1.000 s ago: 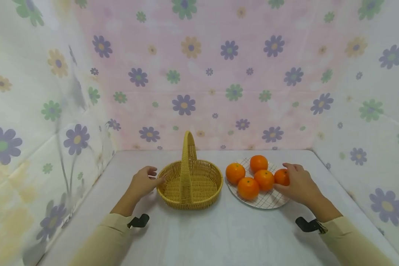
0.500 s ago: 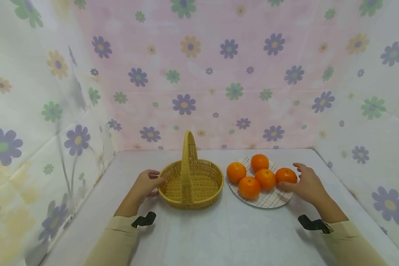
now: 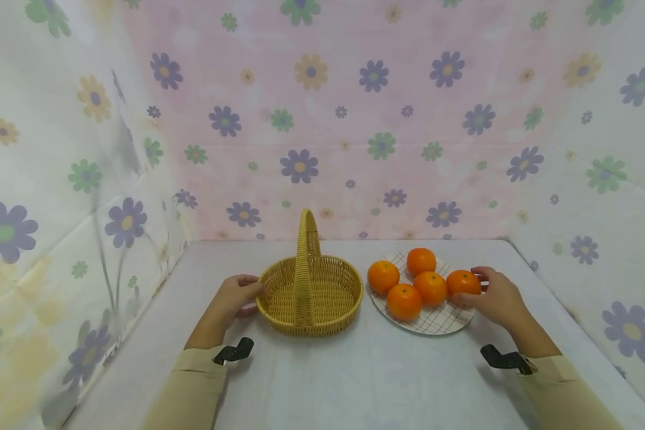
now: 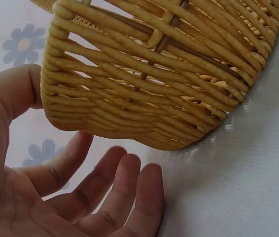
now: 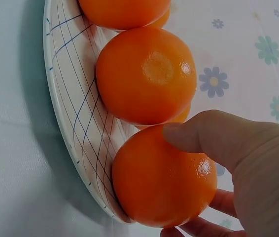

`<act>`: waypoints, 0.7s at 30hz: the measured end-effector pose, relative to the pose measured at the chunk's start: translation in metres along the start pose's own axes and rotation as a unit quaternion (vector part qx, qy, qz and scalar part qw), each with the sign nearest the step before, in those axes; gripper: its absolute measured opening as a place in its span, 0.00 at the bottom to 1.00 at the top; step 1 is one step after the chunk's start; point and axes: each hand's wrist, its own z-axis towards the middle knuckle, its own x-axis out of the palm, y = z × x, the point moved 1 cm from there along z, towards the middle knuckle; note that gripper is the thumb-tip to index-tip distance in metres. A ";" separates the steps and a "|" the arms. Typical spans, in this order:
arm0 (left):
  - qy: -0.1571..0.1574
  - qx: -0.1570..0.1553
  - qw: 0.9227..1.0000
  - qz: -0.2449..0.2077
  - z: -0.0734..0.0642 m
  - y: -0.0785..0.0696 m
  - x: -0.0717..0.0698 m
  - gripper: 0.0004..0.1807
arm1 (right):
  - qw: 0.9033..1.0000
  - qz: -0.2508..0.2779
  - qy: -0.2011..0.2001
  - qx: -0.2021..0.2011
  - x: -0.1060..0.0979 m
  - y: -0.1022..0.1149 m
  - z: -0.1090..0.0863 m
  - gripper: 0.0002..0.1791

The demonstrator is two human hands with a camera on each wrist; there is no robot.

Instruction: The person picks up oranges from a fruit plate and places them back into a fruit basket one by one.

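A yellow wicker basket (image 3: 333,298) with a tall arched handle stands upright on the table, nothing inside it. At its left end my left hand (image 3: 237,298) grips the rim, thumb over the inner side. The left wrist view has the woven basket wall (image 4: 154,79) close up, the other fingers (image 4: 124,182) loosely bent below it. My right hand (image 3: 498,298) holds the rightmost orange (image 3: 463,283) on the plate, thumb on the near side and fingers round the far side. The right wrist view shows the thumb (image 5: 198,133) against that orange (image 5: 164,177).
Several more oranges (image 3: 404,302) sit close together on a round white plate (image 3: 435,325) with a checked pattern, right of the basket. A white cloth covers the table (image 3: 322,382). Flower-printed sheets (image 3: 349,131) rise at the back and both sides.
My left hand has moved right, onto the basket's rim. My right hand has shifted right to the outer side of the rightmost orange and closed round it. Basket and plate stay in place.
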 end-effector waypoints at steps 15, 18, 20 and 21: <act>0.013 -0.017 0.999 -0.033 0.003 0.003 -0.003 0.29 | 0.999 0.026 -0.007 0.032 0.000 -0.004 0.004 0.53; 0.017 -0.016 0.999 -0.035 0.004 0.005 -0.002 0.28 | 0.999 0.028 -0.016 0.033 -0.006 -0.001 0.003 0.54; 0.019 -0.015 0.999 -0.035 0.005 0.005 -0.001 0.27 | 0.999 0.031 -0.021 0.031 -0.009 0.003 0.002 0.55; 0.018 -0.015 0.999 -0.036 0.005 0.005 -0.001 0.27 | 0.999 0.033 -0.023 0.030 -0.011 0.005 0.002 0.56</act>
